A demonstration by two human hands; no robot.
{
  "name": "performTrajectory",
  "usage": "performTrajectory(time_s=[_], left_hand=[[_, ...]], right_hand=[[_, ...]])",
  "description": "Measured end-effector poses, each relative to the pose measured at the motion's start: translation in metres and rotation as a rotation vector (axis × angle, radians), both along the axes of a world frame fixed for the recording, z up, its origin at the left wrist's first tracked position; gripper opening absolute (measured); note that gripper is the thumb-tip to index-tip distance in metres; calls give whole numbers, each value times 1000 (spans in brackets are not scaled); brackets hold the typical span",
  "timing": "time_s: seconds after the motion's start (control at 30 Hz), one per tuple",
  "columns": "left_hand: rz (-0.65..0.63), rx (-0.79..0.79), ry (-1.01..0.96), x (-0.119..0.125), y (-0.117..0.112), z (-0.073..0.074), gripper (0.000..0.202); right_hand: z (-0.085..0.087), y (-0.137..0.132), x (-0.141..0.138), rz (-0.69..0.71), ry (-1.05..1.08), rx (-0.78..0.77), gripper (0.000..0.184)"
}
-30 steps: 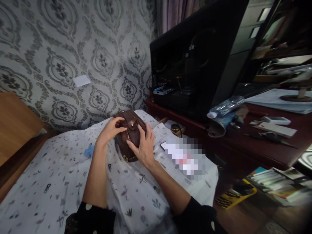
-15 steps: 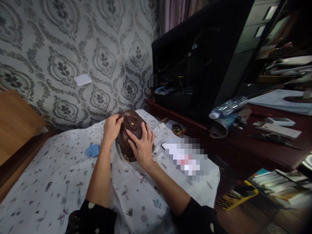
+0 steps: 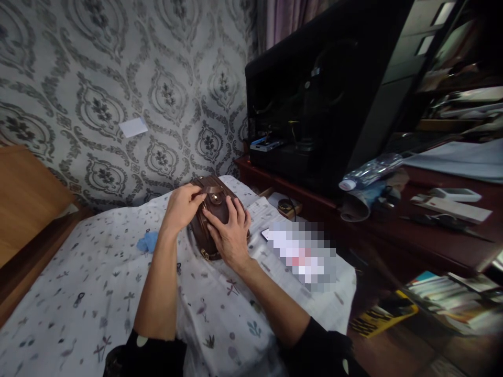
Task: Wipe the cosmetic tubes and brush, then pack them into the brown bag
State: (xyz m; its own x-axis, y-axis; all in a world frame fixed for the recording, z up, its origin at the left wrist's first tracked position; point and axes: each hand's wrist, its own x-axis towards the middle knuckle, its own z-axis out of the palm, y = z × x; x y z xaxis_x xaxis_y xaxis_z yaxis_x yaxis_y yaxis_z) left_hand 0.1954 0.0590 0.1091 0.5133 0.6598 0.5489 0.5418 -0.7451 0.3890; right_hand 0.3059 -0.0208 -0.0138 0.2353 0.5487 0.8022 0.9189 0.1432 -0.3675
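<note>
A brown leather handbag (image 3: 219,211) with gold-coloured fittings lies on the patterned white cloth. My left hand (image 3: 184,208) is closed at the bag's upper left, thumb and forefinger pinching the brown flap strap (image 3: 213,189), which is raised a little. Beside the strap a small gold clasp (image 3: 215,197) shows on the bag. My right hand (image 3: 231,233) rests on the bag's near right side with its fingers spread over the leather. Its thumb and palm side touch the bag, and part of the bag is hidden under this hand.
A blue cloth (image 3: 147,242) lies left of my forearm. Right of the bag is a phone (image 3: 265,234) with a blurred-out screen. A dark red desk (image 3: 393,230) holds a black glass case (image 3: 283,104), a plastic bottle (image 3: 369,170) and papers. Patterned wallpaper rises behind.
My left hand has shifted slightly right, and the flap strap that lay over the clasp is now lifted. My right hand stays almost in place on the bag.
</note>
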Motion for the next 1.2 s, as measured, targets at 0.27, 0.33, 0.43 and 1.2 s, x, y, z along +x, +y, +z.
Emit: performTrajectory(time_s=[0.27, 0.33, 0.43, 1.2], left_hand=[[54, -48, -6, 4, 2, -5, 27], [92, -1, -17, 9, 2, -8, 21], [71, 45, -54, 17, -2, -13, 18], [85, -60, -282, 46, -9, -25, 21]], right_hand=[[-3, -3, 5, 33, 34, 23, 45], [-5, -2, 8, 27, 96, 48, 57], [-7, 1, 14, 1, 288, 105, 54], [-14, 6, 18, 11, 364, 241, 29]])
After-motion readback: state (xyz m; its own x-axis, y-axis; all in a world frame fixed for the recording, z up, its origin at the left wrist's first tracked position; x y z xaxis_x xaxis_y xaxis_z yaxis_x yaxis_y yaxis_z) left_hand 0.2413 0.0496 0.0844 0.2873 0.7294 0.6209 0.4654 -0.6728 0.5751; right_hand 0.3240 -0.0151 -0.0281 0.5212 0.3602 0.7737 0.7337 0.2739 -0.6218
